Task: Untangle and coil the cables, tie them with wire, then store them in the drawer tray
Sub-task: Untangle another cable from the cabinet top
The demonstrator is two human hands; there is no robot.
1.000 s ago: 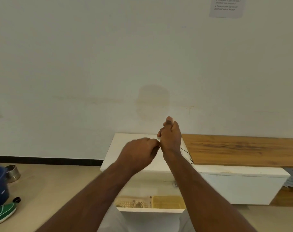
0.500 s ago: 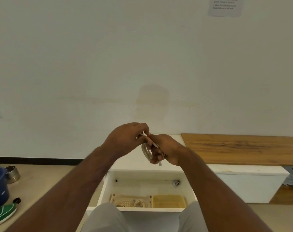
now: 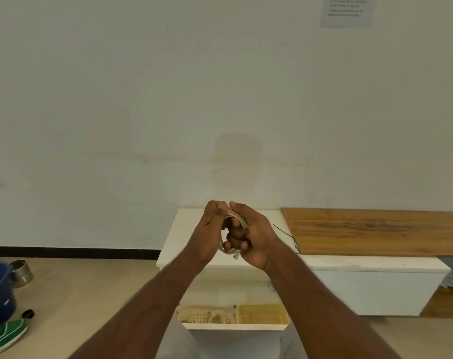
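Pale wall fills most of the view, and below it a low white cabinet (image 3: 375,265) carries a wooden board (image 3: 375,230), with its drawer (image 3: 233,326) pulled open toward the person. Raised in front of the cabinet top, both hands close around a small coil of cream cable (image 3: 237,218). The likeliest trouble, as I judge it, is the loops springing apart or a connector end slipping free while the grip changes for tying, since the coil looks stiff and nothing binds it yet; the thin black wire (image 3: 287,235) lies apart on the cabinet top near the board's edge, so one hand must let go to fetch it. The right hand (image 3: 254,237) has its fingers curled tightly through and around the coil. The left hand (image 3: 210,226) pinches the coil's upper strands between thumb and bent fingers. Inside the drawer sit a lattice tray (image 3: 203,316) holding pale cables and a yellow tray (image 3: 263,313).
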